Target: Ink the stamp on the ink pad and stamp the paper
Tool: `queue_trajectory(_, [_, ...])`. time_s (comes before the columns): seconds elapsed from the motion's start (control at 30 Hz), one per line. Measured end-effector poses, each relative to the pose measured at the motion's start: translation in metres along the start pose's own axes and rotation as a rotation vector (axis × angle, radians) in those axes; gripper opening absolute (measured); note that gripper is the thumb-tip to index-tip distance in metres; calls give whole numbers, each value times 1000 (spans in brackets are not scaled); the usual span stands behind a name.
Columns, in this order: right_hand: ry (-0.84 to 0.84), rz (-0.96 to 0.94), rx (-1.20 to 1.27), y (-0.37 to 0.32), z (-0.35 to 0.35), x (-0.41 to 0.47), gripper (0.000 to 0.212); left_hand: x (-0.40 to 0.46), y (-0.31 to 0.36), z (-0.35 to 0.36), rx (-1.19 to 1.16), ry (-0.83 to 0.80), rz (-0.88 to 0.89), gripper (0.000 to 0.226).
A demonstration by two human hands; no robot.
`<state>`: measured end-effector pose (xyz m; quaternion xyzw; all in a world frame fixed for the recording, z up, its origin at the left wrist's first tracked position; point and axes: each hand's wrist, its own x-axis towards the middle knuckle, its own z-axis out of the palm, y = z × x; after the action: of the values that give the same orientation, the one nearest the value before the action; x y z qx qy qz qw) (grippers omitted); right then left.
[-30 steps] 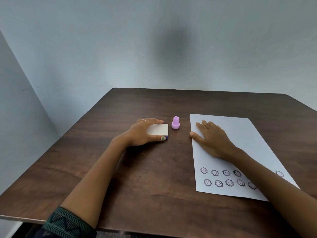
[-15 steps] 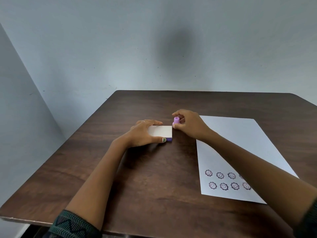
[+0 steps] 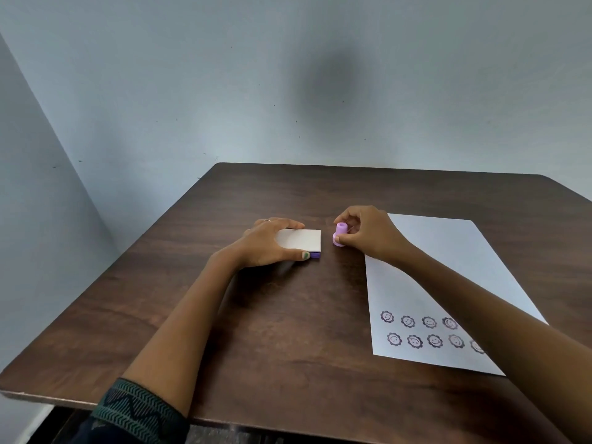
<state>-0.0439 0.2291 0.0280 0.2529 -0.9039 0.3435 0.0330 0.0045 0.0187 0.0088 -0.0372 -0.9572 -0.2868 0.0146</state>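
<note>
right hand (image 3: 368, 233) pinching the stamp (image 3: 339, 234) just right of the ink pad (image 3: 299, 240) – lid apparently closed under the gripping left hand (image 3: 266, 243) – so inking may fail unless it is opened.

Stamp (image 3: 339, 234) in right hand (image 3: 368, 233)

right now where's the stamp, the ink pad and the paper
stamp (image 3: 340, 232): head view, on its pink handle, pinched by the right hand (image 3: 368, 233)
ink pad (image 3: 301, 240): head view, on its pale closed lid, held by the left hand (image 3: 262, 243)
paper (image 3: 448, 251): head view, on its blank upper part
</note>
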Motion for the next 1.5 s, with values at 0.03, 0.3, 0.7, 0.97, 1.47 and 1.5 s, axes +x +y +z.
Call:
queue_trajectory(0.03, [0, -1, 0, 0, -1, -2, 25, 0, 0, 0, 1, 1, 1, 63])
queue_trajectory(0.3, [23, -15, -2, 2, 0, -7, 26, -1, 4, 3, 12, 2, 5, 62])
queue_trajectory(0.7, [258, 128, -25, 23, -25, -4, 36, 1, 6, 10, 13, 60, 1, 56])
queue_trajectory(0.97, [-114, 268, -555, 61, -2, -18, 67, 2, 10, 15, 64, 54, 4, 50])
queue_trajectory(1.47, [-104, 230, -538, 57, 0, -19, 68, 1, 9, 15, 70, 75, 32, 52])
queue_trajectory(1.5, [-87, 226, -526, 56, -1, -19, 68, 1, 11, 15, 80, 106, 52, 52])
